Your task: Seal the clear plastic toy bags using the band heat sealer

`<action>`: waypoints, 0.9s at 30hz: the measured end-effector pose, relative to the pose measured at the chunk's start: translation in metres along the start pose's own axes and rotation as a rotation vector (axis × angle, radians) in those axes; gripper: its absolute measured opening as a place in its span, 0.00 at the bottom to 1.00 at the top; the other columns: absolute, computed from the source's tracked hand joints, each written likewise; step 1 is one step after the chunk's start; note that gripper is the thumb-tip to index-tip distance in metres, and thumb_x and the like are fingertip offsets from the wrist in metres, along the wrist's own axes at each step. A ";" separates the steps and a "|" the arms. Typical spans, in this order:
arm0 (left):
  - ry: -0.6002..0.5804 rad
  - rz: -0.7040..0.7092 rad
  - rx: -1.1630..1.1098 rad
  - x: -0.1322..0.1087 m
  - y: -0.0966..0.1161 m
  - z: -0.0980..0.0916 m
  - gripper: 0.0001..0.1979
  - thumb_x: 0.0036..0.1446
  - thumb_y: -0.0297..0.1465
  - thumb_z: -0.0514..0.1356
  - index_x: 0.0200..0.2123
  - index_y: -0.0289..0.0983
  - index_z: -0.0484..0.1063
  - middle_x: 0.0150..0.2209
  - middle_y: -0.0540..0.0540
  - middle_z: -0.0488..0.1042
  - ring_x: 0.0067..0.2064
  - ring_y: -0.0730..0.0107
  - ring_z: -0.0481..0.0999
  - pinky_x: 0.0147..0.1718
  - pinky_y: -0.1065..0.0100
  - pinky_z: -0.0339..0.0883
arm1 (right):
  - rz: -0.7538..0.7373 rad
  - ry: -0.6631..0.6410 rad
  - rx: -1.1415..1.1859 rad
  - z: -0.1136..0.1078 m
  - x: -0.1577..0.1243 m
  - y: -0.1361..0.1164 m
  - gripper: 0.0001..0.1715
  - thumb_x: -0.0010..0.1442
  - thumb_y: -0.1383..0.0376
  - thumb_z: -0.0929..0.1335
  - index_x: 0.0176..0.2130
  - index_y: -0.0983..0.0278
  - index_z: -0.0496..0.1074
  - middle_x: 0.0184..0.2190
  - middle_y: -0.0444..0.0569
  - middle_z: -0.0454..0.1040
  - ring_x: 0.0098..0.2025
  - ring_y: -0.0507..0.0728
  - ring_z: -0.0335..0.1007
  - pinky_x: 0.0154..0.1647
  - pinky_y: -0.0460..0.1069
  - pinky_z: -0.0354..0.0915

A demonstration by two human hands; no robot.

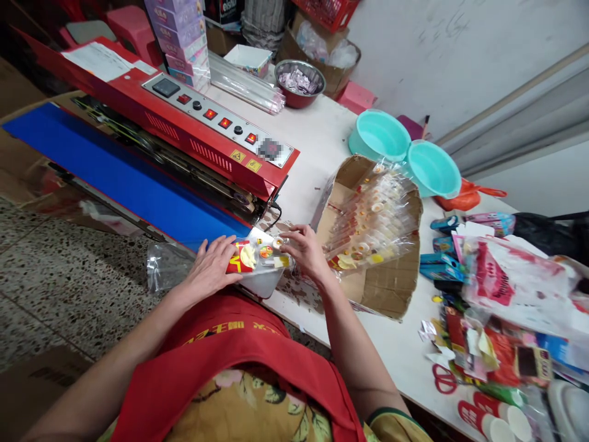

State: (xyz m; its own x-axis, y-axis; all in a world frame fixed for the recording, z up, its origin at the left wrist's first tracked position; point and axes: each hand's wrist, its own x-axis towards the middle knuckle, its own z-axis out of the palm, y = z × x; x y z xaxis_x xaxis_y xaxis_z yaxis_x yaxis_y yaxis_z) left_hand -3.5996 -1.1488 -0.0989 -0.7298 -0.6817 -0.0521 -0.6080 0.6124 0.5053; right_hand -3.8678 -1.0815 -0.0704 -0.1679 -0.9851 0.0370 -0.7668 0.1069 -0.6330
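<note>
Head view: both hands [257, 261] flat, fingers pressing clear toy packet [255, 258].

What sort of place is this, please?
Probably a packing workshop: a red sealing machine with a blue conveyor belt, a cardboard box of filled clear bags; the right hand pinches a clear packet.

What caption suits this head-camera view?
Left hand presses, right hand pinches a clear toy packet beside a red sealing machine.

Speckled terrazzo floor [59, 282] on the left; white table [322, 135] beside a scuffed white wall [414, 55]; even light.
</note>
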 end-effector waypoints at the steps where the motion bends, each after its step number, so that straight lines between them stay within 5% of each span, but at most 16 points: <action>1: 0.003 0.000 0.002 0.000 0.000 0.000 0.23 0.54 0.46 0.61 0.48 0.40 0.67 0.64 0.37 0.60 0.66 0.46 0.56 0.63 0.38 0.42 | -0.045 -0.055 -0.063 0.000 0.004 -0.002 0.12 0.57 0.63 0.71 0.43 0.57 0.77 0.49 0.52 0.67 0.53 0.60 0.63 0.54 0.56 0.62; 4: 0.011 -0.007 0.008 0.000 0.001 0.000 0.23 0.54 0.46 0.61 0.48 0.41 0.67 0.64 0.37 0.61 0.65 0.45 0.56 0.62 0.38 0.44 | -0.054 -0.123 -0.192 0.002 0.014 -0.010 0.08 0.58 0.63 0.71 0.40 0.59 0.78 0.49 0.52 0.67 0.52 0.61 0.63 0.53 0.56 0.62; 15: 0.010 -0.010 0.043 0.001 0.001 0.001 0.23 0.54 0.46 0.62 0.49 0.40 0.67 0.64 0.38 0.61 0.64 0.45 0.58 0.61 0.38 0.47 | 0.305 0.058 -0.203 0.032 0.016 -0.015 0.08 0.59 0.58 0.69 0.33 0.58 0.77 0.39 0.48 0.70 0.45 0.59 0.65 0.41 0.51 0.62; 18: 0.012 -0.006 0.047 0.001 0.001 0.000 0.23 0.54 0.46 0.62 0.49 0.40 0.67 0.64 0.38 0.61 0.64 0.45 0.58 0.61 0.39 0.47 | 0.245 0.015 -0.189 0.028 0.017 -0.010 0.10 0.61 0.58 0.68 0.33 0.58 0.79 0.39 0.50 0.70 0.47 0.60 0.63 0.45 0.53 0.62; 22: -0.001 -0.002 0.066 0.002 0.003 -0.004 0.23 0.54 0.46 0.62 0.48 0.40 0.67 0.64 0.37 0.61 0.64 0.45 0.59 0.61 0.38 0.48 | 0.227 0.062 0.037 0.020 0.017 0.002 0.10 0.57 0.59 0.70 0.36 0.61 0.78 0.40 0.50 0.69 0.43 0.58 0.67 0.47 0.53 0.64; 27: -0.028 0.005 0.085 0.003 0.005 -0.010 0.24 0.53 0.45 0.63 0.48 0.40 0.66 0.64 0.37 0.60 0.65 0.45 0.58 0.61 0.37 0.47 | 0.392 0.080 0.374 0.029 0.008 0.014 0.30 0.49 0.50 0.73 0.49 0.62 0.73 0.45 0.52 0.74 0.40 0.58 0.71 0.41 0.53 0.68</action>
State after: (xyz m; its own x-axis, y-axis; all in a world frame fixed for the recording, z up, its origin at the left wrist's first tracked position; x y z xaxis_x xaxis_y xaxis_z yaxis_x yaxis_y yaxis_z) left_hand -3.6017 -1.1524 -0.0880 -0.7407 -0.6677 -0.0744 -0.6279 0.6486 0.4303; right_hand -3.8621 -1.0917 -0.1011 -0.4545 -0.8663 -0.2072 -0.3671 0.3941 -0.8426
